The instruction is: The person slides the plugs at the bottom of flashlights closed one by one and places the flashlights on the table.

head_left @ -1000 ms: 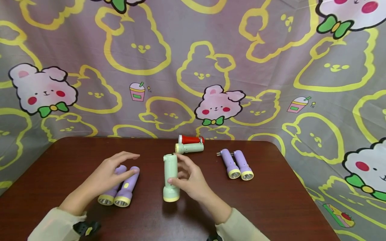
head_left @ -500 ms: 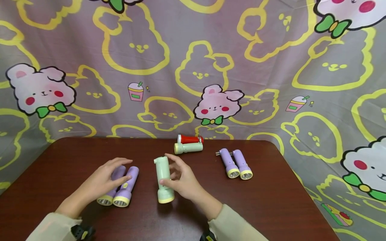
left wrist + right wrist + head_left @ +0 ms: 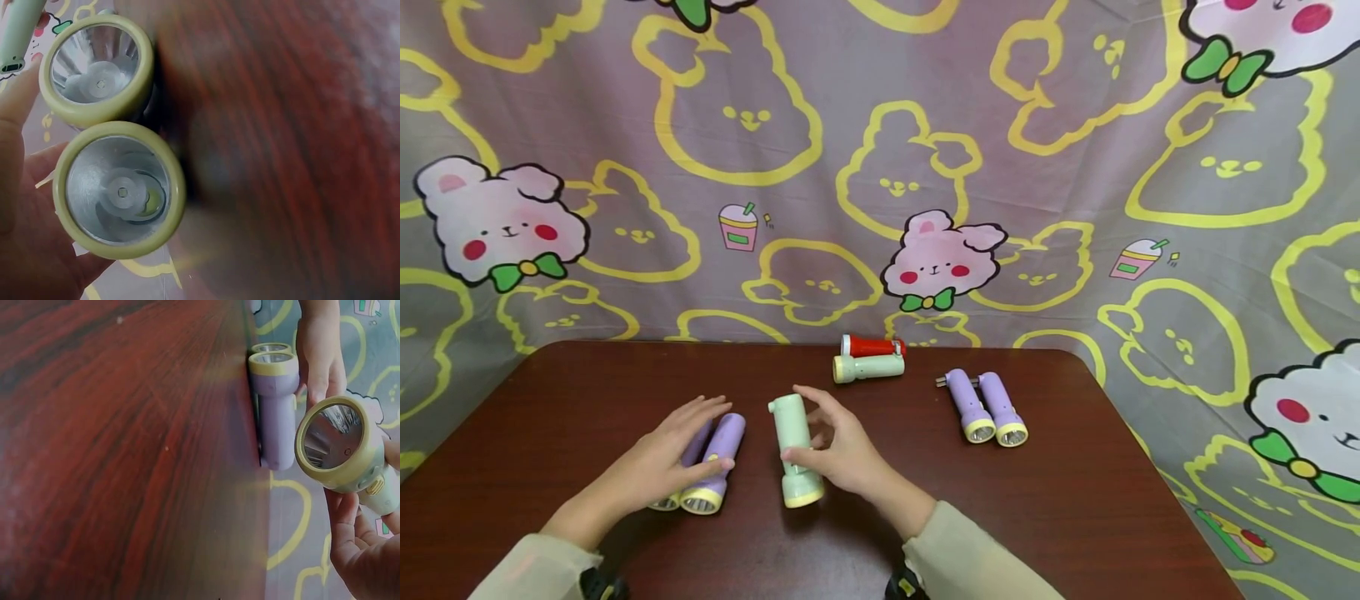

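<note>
A light green flashlight (image 3: 792, 427) with a yellow rim is held by my right hand (image 3: 850, 454), thumb on the near side and fingers behind. It tilts with its lens end down, close over the table; its lens and yellow switch show in the right wrist view. My left hand (image 3: 662, 454) hovers over two purple flashlights, fingers loosely extended, thumb over the body of the nearer purple flashlight (image 3: 726, 437). The other purple flashlight (image 3: 696, 446) is mostly hidden under that hand. Both yellow-rimmed lens ends, one being the lower lens (image 3: 120, 190), face the left wrist camera.
Two more purple flashlights (image 3: 996, 408) lie side by side at the right, one with plug prongs out. At the back, a red flashlight (image 3: 872, 346) lies behind another green flashlight (image 3: 880, 367). A patterned cloth (image 3: 1045, 167) hangs beyond the brown table (image 3: 1000, 517).
My right hand has carried the green flashlight leftward, towards the purple pair, and it leans more. My left hand has shifted slightly left and lower over the purple flashlights.
</note>
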`<action>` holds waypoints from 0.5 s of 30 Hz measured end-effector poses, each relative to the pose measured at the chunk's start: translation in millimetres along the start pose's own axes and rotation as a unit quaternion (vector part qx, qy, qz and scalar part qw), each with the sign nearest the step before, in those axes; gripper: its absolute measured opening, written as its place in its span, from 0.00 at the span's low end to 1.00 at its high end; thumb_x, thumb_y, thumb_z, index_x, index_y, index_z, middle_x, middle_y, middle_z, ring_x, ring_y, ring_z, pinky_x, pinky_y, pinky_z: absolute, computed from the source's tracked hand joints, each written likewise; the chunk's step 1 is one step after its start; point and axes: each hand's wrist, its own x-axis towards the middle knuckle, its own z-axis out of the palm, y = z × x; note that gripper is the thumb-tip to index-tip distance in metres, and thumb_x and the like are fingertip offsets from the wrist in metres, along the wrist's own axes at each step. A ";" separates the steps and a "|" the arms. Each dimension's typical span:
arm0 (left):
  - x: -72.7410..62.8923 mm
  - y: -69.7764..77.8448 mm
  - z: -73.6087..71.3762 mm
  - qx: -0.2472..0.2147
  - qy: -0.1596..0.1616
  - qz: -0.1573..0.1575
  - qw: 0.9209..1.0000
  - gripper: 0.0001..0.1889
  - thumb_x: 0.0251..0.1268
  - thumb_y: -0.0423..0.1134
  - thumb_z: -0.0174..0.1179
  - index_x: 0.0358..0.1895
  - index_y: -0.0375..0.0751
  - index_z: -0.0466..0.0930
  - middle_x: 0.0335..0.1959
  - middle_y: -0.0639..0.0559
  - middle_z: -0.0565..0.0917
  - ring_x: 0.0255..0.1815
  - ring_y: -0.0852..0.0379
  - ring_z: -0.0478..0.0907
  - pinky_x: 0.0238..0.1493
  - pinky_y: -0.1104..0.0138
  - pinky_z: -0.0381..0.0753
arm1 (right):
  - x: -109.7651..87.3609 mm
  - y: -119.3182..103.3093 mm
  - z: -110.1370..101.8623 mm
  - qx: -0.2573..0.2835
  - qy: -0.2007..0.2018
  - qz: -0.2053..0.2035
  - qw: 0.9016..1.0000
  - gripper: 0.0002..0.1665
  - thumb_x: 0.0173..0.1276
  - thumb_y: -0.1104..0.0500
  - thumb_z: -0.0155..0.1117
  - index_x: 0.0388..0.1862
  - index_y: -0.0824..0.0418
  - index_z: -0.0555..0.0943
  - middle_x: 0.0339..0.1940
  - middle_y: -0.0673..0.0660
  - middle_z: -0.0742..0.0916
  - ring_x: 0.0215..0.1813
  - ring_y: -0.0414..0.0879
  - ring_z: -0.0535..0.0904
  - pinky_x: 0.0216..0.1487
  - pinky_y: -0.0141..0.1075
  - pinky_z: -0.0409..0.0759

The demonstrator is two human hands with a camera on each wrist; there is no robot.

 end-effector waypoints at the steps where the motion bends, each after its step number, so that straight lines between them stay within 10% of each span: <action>1: -0.1 0.2 0.0 0.004 -0.005 -0.001 1.000 0.39 0.59 0.56 0.68 0.70 0.39 0.69 0.72 0.38 0.68 0.74 0.29 0.59 0.60 0.34 0.68 | 0.8 -0.3 1.0 -0.002 0.000 0.001 1.000 0.45 0.57 0.66 0.75 0.73 0.55 0.67 0.47 0.69 0.84 0.30 0.37 0.79 0.35 0.27 0.80; 15: -5.9 2.3 1.0 -0.001 -0.060 -0.034 0.998 0.56 0.44 0.67 0.72 0.75 0.43 0.61 0.77 0.40 0.62 0.79 0.31 0.49 0.58 0.23 0.54 | 12.9 3.4 14.8 -0.053 0.009 0.024 0.998 0.43 0.54 0.64 0.78 0.69 0.55 0.71 0.44 0.64 0.85 0.27 0.42 0.77 0.32 0.27 0.77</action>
